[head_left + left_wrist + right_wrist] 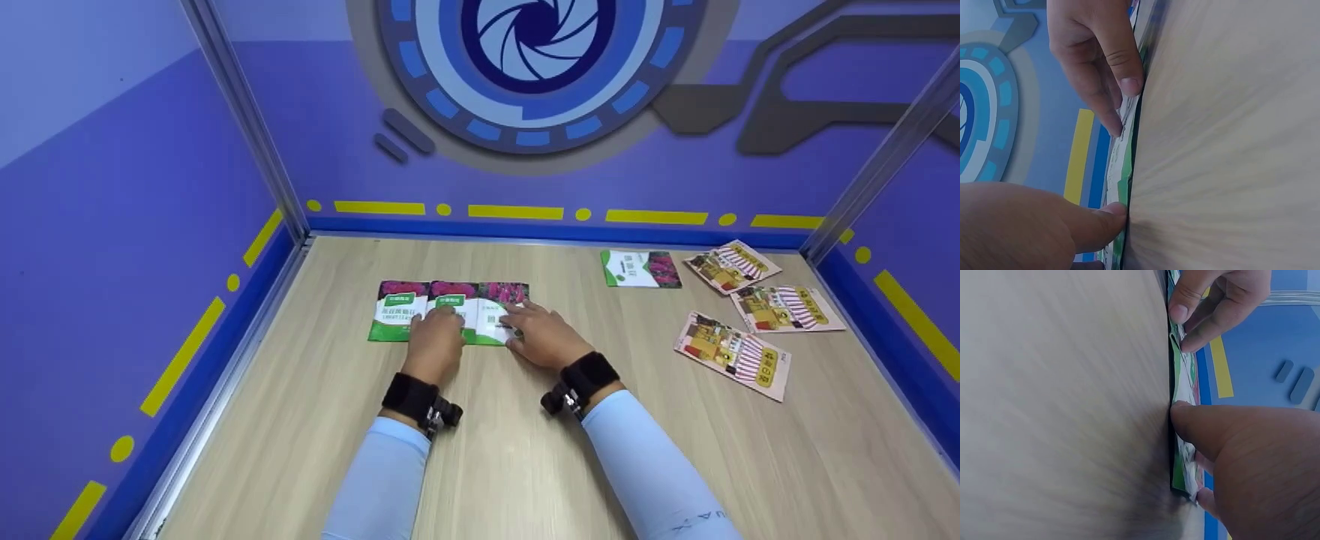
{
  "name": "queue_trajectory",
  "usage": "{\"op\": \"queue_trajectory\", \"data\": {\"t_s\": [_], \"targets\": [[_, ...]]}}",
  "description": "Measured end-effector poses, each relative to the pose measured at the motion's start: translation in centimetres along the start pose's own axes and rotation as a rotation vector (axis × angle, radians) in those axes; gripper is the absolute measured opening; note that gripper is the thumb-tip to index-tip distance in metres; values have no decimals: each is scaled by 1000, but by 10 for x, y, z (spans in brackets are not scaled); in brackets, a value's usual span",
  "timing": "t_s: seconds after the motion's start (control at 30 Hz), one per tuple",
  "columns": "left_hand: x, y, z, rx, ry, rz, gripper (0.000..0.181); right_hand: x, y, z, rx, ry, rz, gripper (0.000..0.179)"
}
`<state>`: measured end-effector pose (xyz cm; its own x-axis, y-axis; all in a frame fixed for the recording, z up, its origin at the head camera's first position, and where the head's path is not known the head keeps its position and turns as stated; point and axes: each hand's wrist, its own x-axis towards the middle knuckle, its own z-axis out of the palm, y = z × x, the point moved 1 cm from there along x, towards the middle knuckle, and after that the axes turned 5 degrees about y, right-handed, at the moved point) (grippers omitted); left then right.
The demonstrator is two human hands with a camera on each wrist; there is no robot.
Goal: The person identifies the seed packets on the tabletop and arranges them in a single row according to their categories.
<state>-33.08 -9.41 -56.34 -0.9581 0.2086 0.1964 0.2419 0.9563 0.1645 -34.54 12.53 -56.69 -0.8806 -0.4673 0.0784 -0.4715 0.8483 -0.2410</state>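
Note:
Three seed packets, green and white with pink flowers on top, lie side by side on the table: a left packet (397, 311), a middle packet (454, 290) and a right packet (501, 292). My left hand (436, 337) rests on the middle packet, its thumb and fingertips on the lower part. My right hand (550, 335) touches the right packet, fingers along its right side and thumb (1188, 417) at the near edge. Both wrist views show the packets edge-on, lying flat, with fingertips pressing from above. The hands cover parts of the middle and right packets.
Another green-and-white flower packet (640, 269) lies sideways at the back right. Three pink packets with a striped awning picture, one at the back (733, 266), one at the right (787, 309) and one nearer (735, 355), lie askew. Blue-purple panels (540, 180) enclose the table.

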Motion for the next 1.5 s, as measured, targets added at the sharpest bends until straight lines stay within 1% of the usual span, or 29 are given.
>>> {"op": "queue_trajectory", "data": {"t_s": [0.17,0.3,0.43,0.53,0.6,0.67,0.77,0.87,0.97,1.03,1.13,1.2,1.3,1.5], "targets": [[1,1,-3,22,1,30,22,0,5,-2,43,29,-3,53],[2,5,-6,0,8,46,30,-3,17,-9,82,64,37,56],[2,10,-6,-65,-14,48,39,-10,41,-20,85,133,110,54],[2,15,-3,-96,-53,55,49,-16,65,-28,61,165,192,56],[1,19,-1,-99,-72,63,55,-20,81,-32,42,169,251,59],[1,23,0,-88,-74,68,59,-23,95,-35,34,172,299,61],[0,28,1,-66,-57,79,60,-27,113,-37,33,162,347,65],[1,31,1,-57,-40,93,57,-29,126,-36,33,129,380,68],[1,31,3,-63,-52,102,55,-30,134,-35,30,76,414,71],[1,30,4,-72,-62,95,54,-29,136,-35,33,37,425,71],[1,29,5,-91,-64,80,55,-28,137,-36,37,-8,430,72],[1,29,4,-105,-62,76,55,-28,138,-37,33,-22,426,73],[0,30,4,-113,-66,76,54,-29,139,-38,27,-12,431,74],[1,33,6,-109,-69,73,52,-39,139,-36,17,69,471,80]]}}
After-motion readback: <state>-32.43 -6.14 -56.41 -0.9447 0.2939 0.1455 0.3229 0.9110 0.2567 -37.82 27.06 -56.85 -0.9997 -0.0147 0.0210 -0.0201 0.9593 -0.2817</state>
